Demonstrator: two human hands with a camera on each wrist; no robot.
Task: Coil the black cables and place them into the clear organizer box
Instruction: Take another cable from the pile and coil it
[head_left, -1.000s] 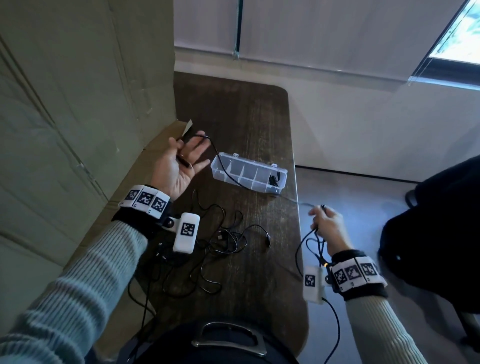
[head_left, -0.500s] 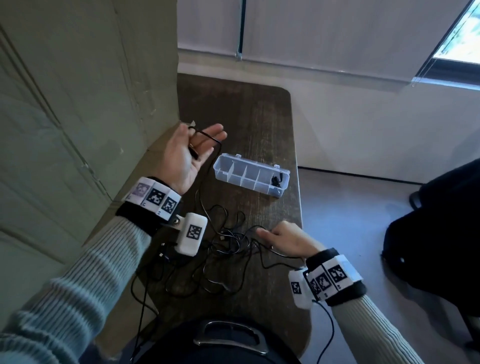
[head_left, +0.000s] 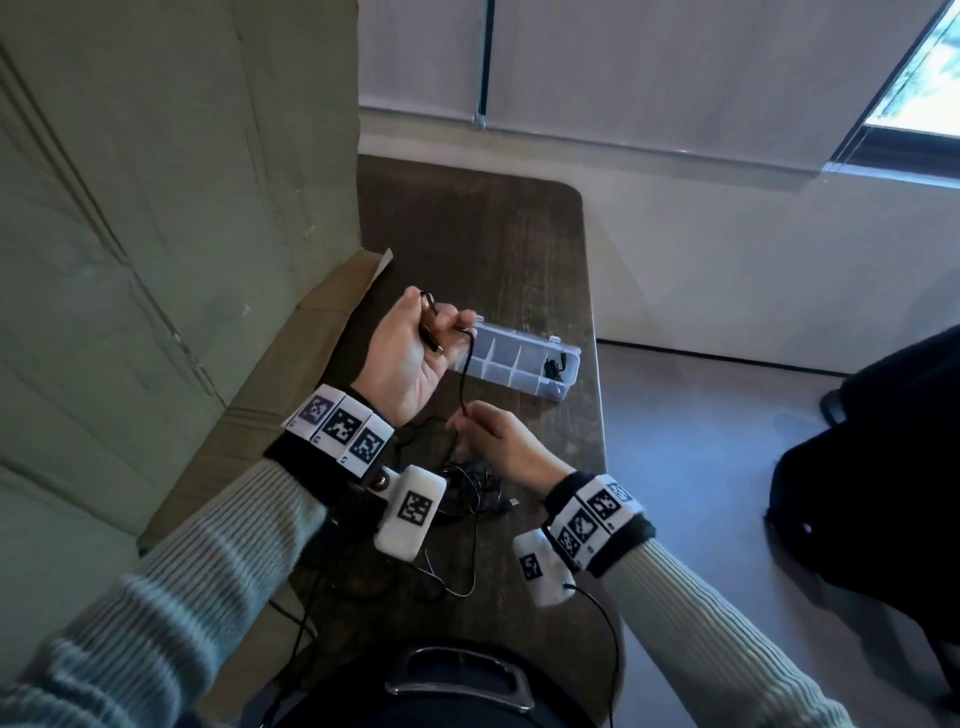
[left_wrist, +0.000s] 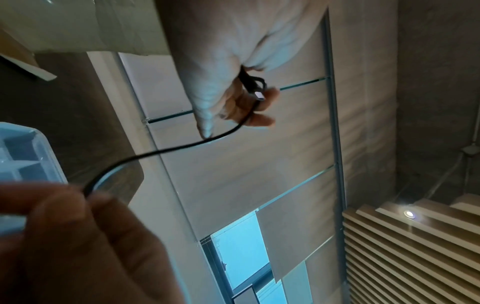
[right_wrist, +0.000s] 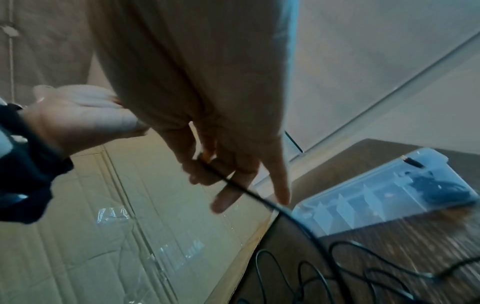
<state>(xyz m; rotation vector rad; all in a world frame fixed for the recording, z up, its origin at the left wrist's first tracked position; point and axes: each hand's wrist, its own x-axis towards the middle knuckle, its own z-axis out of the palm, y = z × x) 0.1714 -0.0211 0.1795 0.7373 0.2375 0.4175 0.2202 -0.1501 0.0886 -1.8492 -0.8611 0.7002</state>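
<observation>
We are holding our left hand (head_left: 410, 358) palm up, fingers curling around the plug end of a thin black cable (head_left: 466, 375), while our right hand (head_left: 498, 441) is pinching the same cable just below. The rest is lying tangled on the dark wooden table (head_left: 493, 244). The clear plastic organizer box (head_left: 524, 358) is sitting open beyond, seemingly holding one coiled black cable (head_left: 555, 370) at its right end.

A dark brown wooden table (head_left: 498, 244) with a rounded far corner carries a clear plastic organizer box (head_left: 519, 358) with divided compartments, open, near the table's right edge. A coiled black cable (head_left: 555, 368) sits in the box's rightmost compartment. Nearer than the box, a loose tangle of thin black cables (head_left: 467, 488) lies on the wood. Left of the box, a flattened brown cardboard sheet (head_left: 291, 364) overlaps the table's left edge.
</observation>
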